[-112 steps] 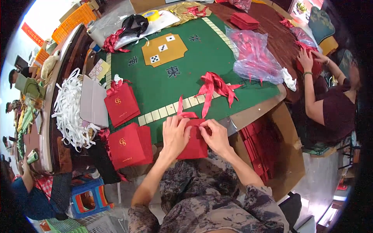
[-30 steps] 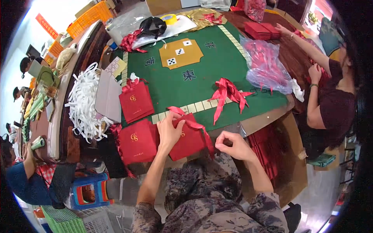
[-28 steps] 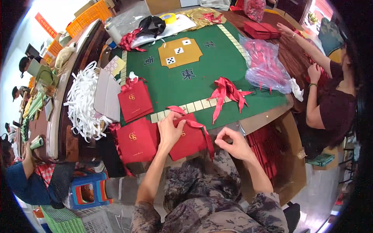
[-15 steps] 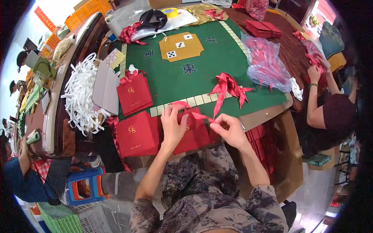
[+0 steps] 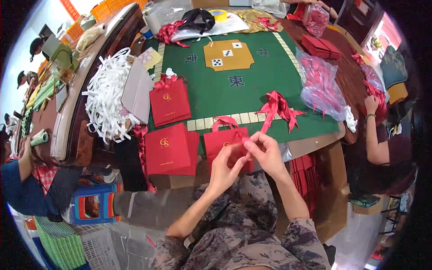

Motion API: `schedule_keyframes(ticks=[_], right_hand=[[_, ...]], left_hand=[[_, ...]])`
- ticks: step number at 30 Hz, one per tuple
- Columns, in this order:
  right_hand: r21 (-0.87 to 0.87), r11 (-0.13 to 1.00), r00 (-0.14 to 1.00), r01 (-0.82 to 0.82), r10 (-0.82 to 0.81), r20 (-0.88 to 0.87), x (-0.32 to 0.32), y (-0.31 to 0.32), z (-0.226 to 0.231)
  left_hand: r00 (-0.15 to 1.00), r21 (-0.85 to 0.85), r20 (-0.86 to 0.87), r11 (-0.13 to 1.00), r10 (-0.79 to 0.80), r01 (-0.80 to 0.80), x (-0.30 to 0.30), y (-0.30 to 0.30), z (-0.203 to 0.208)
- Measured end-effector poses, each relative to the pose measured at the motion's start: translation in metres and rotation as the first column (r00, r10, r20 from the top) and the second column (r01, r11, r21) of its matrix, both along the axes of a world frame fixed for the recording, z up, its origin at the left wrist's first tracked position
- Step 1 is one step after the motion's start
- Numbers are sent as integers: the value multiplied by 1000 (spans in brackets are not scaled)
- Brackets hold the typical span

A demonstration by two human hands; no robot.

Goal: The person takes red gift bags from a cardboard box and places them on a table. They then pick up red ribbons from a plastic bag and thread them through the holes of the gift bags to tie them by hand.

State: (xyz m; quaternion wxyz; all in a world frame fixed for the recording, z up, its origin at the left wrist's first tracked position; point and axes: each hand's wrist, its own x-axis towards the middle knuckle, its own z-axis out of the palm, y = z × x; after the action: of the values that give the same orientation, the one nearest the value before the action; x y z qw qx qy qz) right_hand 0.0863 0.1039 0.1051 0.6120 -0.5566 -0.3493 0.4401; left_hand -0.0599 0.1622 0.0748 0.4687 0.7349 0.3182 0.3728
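A red paper gift bag lies at the table's near edge, with a ribbon handle looped at its top. Over its lower right part, my right hand pinches a red ribbon between thumb and fingertips. My left hand is slightly blurred, its thumb and fingers curled together against the right fingertips. What it holds there is hidden. Just beyond my right hand lies a bunch of loose red ribbons. Flat red bags are stacked to the left, and another red bag lies behind them.
A box with white paper strips stands on the left. Clear plastic bags with red ribbons lie on the right. Red bags fill a carton below the table edge. A co-worker's arm handles red material at the right.
My left hand has left the top of the bag and come down and right to meet my right hand. The ribbon handle now shows. The whole view has shifted slightly.
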Motion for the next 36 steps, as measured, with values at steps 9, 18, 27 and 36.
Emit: schedule_keyframes(ticks=[9, 18, 27, 36], right_hand=[[179, 959, 854, 220, -278, 439, 3, -9, -11], [280, 913, 503, -297, -100, 858, -15, -29, -8], [376, 886, 633, -273, -129, 763, -18, -20, 3], [46, 996, 705, 72, -84, 704, -33, 44, -43]], left_hand=[[889, -813, 452, 377, -72, 444, -22, 5, -11], [717, -691, 678, -190, 165, 697, -28, 4, -35], [909, -727, 346, 546, -234, 417, -38, 12, -22], [859, 444, -473, 895, 195, 41, -22, 81, -2]])
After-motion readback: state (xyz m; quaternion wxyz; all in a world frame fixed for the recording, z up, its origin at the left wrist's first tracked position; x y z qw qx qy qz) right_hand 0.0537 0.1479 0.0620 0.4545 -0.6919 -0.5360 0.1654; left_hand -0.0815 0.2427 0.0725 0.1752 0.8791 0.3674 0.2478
